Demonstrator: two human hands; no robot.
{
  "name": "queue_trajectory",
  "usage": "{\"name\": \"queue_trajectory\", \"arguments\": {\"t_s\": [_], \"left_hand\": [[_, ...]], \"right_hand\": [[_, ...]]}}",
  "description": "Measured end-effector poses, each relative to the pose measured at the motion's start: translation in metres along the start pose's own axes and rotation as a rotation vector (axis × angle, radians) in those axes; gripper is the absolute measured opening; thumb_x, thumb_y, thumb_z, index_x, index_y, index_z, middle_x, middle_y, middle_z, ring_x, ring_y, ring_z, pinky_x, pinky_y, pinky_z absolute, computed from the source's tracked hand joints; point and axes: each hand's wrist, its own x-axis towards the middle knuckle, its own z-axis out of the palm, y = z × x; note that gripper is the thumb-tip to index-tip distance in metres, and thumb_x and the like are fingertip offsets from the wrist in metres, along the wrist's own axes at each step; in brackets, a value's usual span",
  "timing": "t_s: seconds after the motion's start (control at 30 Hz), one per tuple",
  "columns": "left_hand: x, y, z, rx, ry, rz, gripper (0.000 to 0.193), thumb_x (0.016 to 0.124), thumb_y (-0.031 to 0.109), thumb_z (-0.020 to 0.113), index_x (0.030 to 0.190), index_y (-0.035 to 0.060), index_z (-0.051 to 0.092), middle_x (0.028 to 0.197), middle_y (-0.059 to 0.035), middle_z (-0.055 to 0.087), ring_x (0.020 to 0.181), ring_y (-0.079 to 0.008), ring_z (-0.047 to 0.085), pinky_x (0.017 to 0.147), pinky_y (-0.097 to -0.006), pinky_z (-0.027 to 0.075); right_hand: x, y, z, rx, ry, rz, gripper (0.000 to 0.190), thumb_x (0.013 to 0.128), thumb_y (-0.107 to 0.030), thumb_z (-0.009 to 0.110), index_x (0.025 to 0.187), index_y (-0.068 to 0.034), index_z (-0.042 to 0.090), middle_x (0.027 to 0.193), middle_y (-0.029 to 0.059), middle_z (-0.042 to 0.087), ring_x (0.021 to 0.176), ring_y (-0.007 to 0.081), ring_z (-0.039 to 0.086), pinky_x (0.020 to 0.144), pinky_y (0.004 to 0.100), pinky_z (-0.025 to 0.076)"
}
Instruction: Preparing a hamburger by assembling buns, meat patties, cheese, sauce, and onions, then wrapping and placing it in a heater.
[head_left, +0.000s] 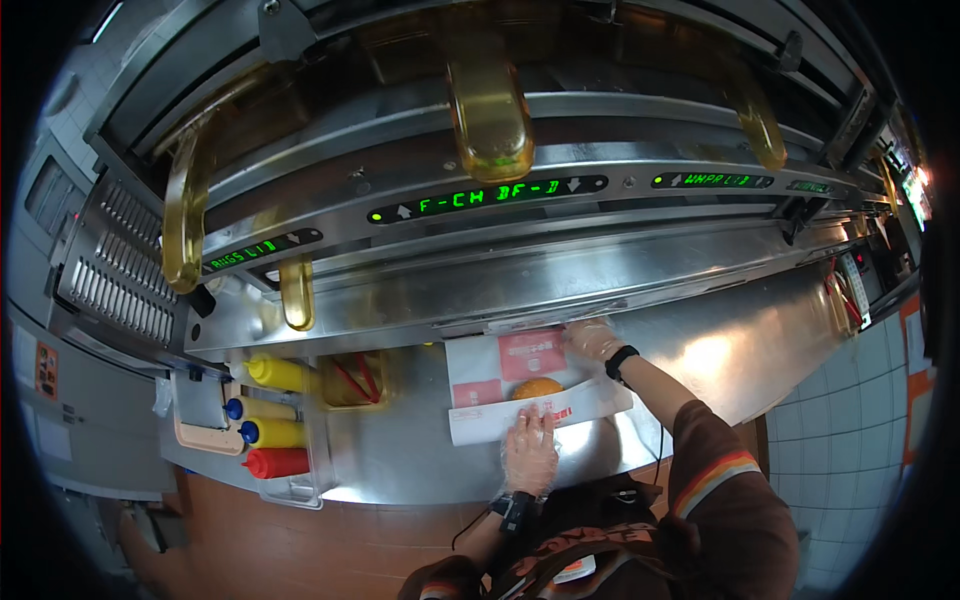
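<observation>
A printed paper wrapper (474, 367) lies on the steel counter, its near edge folded up and over. Under the fold sits a round bun (537, 388), only its golden top showing. My left hand (531, 454), in a clear plastic glove, holds the folded flap with its fingers laid across the paper. At the wrapper's far right corner is my right hand (591, 339), gloved too; its fingertips are hard to make out against the paper and a clear sheet or packet edge (555, 318) behind.
Left on the counter, a clear bin (319, 480) holds yellow squeeze bottles (277, 433) and a red one (277, 463). Red-handled tools lie in an amber pan (334, 401). A steel holding cabinet (480, 206) with amber handles (491, 127) overhangs the back. Another red-handled tool (844, 300) stands far right.
</observation>
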Motion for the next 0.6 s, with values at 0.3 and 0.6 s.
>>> {"name": "queue_trajectory", "arguments": {"t_s": [0.3, 0.6], "left_hand": [[0.009, -0.006, -0.015, -0.089, 0.012, 0.015, 0.065, 0.077, 0.021, 0.063, 0.138, 0.0093, 0.044, 0.141, -0.0159, 0.042, 0.136, -0.0326, 0.034, 0.106, -0.0537, 0.03], [0.008, -0.007, -0.017, -0.111, 0.035, 0.057, 0.061, 0.077, 0.02, 0.064, 0.135, 0.0105, 0.048, 0.139, -0.0159, 0.044, 0.134, -0.0329, 0.037, 0.105, -0.0533, 0.031]], "right_hand": [[0.007, -0.002, -0.015, 0.154, -0.132, -0.031, 0.058, 0.086, -0.054, 0.049, 0.121, -0.009, 0.06, 0.125, 0.0164, 0.059, 0.116, 0.0308, 0.055, 0.098, 0.0419, 0.042], [0.042, -0.063, 0.009, 0.173, -0.097, -0.023, 0.061, 0.087, -0.054, 0.051, 0.129, -0.01, 0.054, 0.128, 0.0146, 0.057, 0.119, 0.0323, 0.052, 0.107, 0.0413, 0.033]]}}
